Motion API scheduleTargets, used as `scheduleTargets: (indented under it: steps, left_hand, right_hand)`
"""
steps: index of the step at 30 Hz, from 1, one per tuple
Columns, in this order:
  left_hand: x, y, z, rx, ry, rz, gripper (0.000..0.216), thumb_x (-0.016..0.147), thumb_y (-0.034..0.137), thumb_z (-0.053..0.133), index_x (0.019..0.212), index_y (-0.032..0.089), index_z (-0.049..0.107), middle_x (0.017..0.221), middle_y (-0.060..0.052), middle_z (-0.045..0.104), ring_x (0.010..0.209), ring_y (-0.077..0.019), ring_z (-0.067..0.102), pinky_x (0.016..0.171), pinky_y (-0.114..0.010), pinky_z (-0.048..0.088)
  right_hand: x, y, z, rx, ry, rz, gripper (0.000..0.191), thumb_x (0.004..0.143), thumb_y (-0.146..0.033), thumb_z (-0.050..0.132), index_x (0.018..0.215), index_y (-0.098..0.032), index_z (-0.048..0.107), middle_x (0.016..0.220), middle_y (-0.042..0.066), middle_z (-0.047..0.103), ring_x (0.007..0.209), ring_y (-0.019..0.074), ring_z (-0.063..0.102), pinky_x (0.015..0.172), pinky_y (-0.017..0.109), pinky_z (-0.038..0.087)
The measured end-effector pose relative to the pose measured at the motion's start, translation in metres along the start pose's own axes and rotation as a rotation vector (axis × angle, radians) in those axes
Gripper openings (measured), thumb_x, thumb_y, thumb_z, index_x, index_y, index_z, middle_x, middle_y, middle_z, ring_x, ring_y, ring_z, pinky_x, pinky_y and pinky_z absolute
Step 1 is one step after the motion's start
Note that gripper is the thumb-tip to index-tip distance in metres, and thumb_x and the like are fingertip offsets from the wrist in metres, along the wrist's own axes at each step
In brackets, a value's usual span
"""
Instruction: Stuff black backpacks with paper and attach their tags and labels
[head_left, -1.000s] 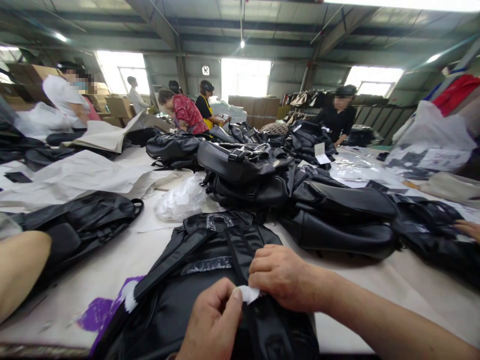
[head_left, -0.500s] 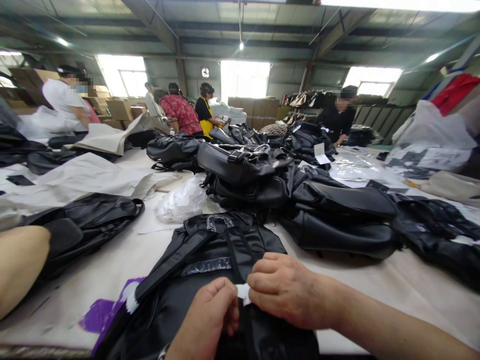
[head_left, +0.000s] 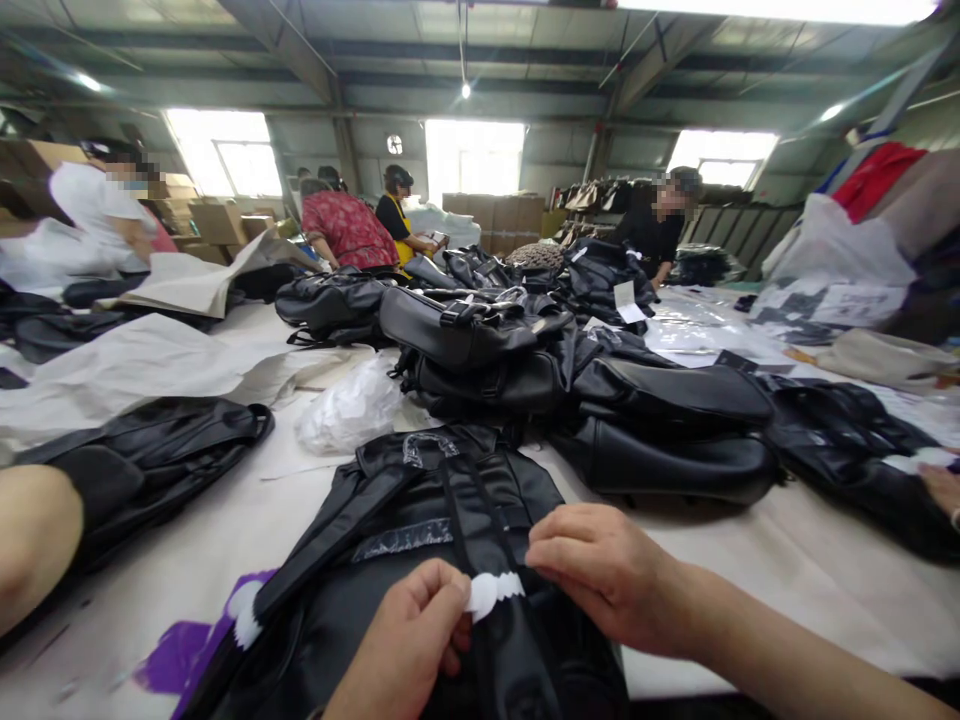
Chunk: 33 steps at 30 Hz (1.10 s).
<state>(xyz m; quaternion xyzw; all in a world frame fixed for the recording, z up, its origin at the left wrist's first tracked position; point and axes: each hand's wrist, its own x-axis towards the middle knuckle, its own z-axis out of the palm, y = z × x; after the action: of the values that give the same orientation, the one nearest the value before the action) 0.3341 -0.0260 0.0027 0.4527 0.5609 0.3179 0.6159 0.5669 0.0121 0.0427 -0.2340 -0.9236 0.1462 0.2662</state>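
Note:
A black leather backpack (head_left: 420, 510) lies flat in front of me, straps up. Over its lower part my left hand (head_left: 412, 640) and my right hand (head_left: 600, 570) both pinch a small white strip (head_left: 491, 590), stretched between thumb and fingers of each hand. The strip has a wavy edge and lies along one of the backpack's straps. Both hands are closed on it.
Several more black backpacks (head_left: 480, 340) are heaped across the paper-covered table (head_left: 787, 570). A crumpled white plastic bag (head_left: 345, 410) lies behind my backpack. A co-worker's arm (head_left: 34, 540) rests at the left; another's hand (head_left: 941, 485) shows at the right. Other people work at the back.
My hands have drawn apart, so the white strip now stretches longer between them. The camera has shifted slightly right. The hand at the far right has come back into view.

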Motion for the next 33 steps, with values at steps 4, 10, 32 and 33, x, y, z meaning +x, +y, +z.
scheduleTargets:
  steps: [4,10,32,33]
  left_hand:
    - [0.003,0.002,0.001,0.039,-0.027,-0.014,0.039,0.080,0.054,0.055,0.070,0.017,0.050,0.061,0.001,0.052,0.057,-0.0125,0.047,0.055,-0.023,0.038]
    - [0.000,0.007,0.007,0.103,0.010,0.037,0.035,0.084,0.050,0.053,0.073,0.017,0.051,0.063,0.002,0.051,0.058,-0.0128,0.047,0.055,-0.023,0.040]
    - [0.037,0.058,0.031,1.028,-0.544,1.010,0.042,0.083,0.023,0.058,0.125,0.023,0.059,0.127,-0.008,0.064,0.134,-0.0277,0.044,0.118,-0.048,0.007]
    - [0.041,0.055,0.029,1.034,-0.560,1.018,0.042,0.083,0.023,0.057,0.125,0.021,0.059,0.128,-0.009,0.063,0.134,-0.0276,0.043,0.118,-0.047,0.006]
  right_hand:
    - [-0.005,-0.027,-0.020,0.032,-0.171,-0.025,0.020,0.093,-0.022,0.055,0.112,-0.017,0.060,0.106,0.008,0.065,0.092,0.0187,0.059,0.084,0.032,0.045]
    - [-0.008,-0.051,-0.002,-0.196,-0.105,-0.201,0.022,0.102,-0.026,0.045,0.115,-0.023,0.061,0.112,0.003,0.066,0.107,0.0187,0.058,0.089,0.032,0.045]
    - [-0.031,-0.047,0.008,-0.183,0.337,-0.098,0.032,0.099,-0.025,0.030,0.101,-0.013,0.059,0.084,0.010,0.063,0.077,0.0226,0.054,0.069,0.036,0.044]
    - [-0.032,-0.046,0.009,-0.193,0.339,-0.112,0.036,0.101,-0.029,0.027,0.100,-0.013,0.059,0.081,0.010,0.062,0.076,0.0225,0.054,0.068,0.036,0.043]
